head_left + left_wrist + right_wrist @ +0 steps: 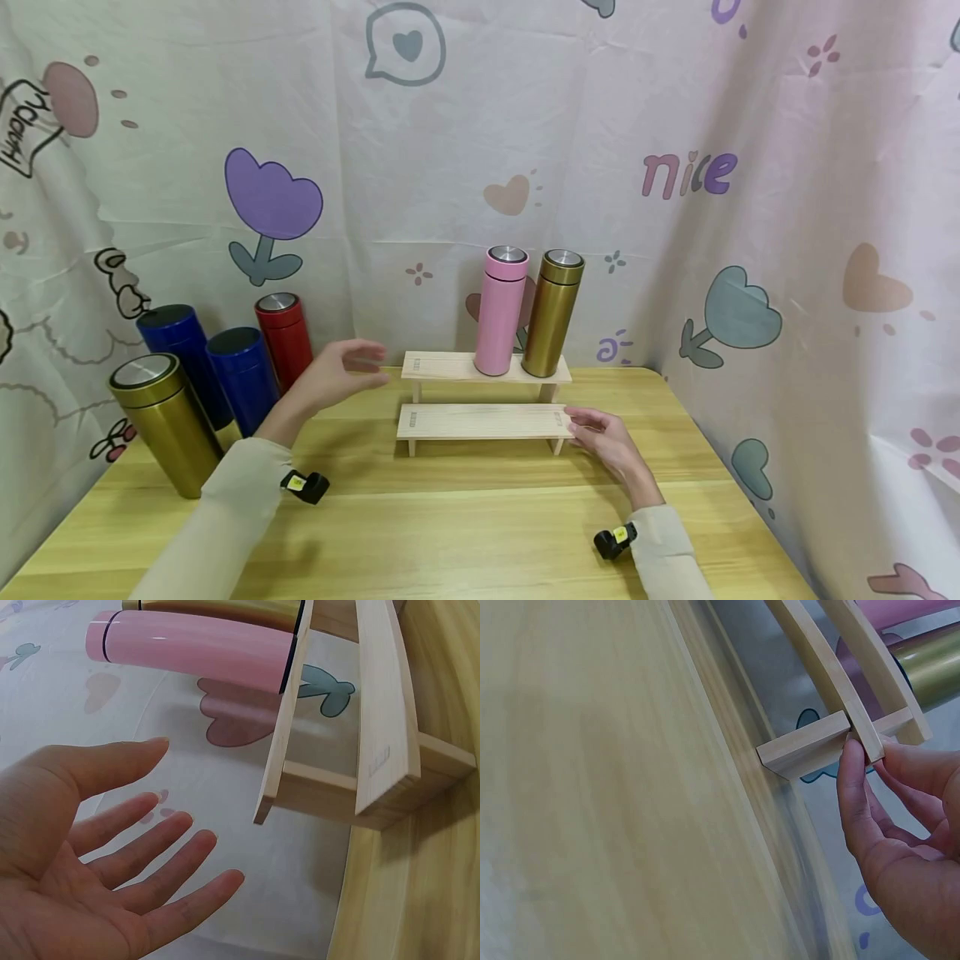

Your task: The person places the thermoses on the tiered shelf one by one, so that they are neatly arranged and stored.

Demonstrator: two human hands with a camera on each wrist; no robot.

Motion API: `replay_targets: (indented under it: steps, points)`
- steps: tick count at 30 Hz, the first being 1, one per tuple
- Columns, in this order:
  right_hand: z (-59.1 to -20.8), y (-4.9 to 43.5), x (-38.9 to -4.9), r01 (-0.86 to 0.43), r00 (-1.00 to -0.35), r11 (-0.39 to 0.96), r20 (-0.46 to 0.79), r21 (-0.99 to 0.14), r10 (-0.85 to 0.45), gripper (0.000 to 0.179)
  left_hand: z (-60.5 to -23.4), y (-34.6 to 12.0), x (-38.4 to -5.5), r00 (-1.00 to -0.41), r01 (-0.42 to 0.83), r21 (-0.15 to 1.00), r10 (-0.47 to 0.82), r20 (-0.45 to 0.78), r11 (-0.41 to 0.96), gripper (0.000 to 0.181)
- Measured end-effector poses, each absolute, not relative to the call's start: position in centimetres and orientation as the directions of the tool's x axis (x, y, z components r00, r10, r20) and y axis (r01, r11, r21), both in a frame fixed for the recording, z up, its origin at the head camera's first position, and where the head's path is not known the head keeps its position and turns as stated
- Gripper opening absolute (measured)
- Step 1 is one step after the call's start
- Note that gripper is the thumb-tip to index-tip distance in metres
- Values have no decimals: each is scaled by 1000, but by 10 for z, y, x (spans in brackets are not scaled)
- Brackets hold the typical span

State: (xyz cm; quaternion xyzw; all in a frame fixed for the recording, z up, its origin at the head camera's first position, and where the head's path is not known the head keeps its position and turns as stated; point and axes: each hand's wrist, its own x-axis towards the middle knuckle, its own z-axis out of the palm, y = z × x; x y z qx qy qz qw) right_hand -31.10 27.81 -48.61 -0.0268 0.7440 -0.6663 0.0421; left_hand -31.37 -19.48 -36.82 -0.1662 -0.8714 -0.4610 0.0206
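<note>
A two-tier wooden rack (480, 422) stands on the table, with a pink flask (501, 312) and a gold flask (553, 315) upright on its upper tier. Thumb and fingers of my right hand (611, 446) pinch the right end of the lower tier; the right wrist view shows the board's corner (868, 742) between them. My left hand (333, 379) hovers left of the rack with nothing in it. In the left wrist view its fingers (161, 844) are spread apart, and the pink flask (199, 649) is beyond them.
At the table's left stand a large gold flask (168, 425), two blue flasks (243, 375) and a red flask (285, 337), close to my left forearm. A printed curtain (450, 167) hangs behind the wooden table (450, 533). The lower tier holds no flask.
</note>
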Motion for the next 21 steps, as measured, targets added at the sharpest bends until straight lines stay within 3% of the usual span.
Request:
replay_targets:
  steps: [13,21]
  points:
    - [-484,278,-310,31,-995,103,-41,-994,-95,47,-380,-222,-293,-958,275,759,234,165,590,53]
    - [-486,278,-311,29,-994,103,-39,-994,-98,47,-385,-241,-273,-947,317,733,243,209,602,51]
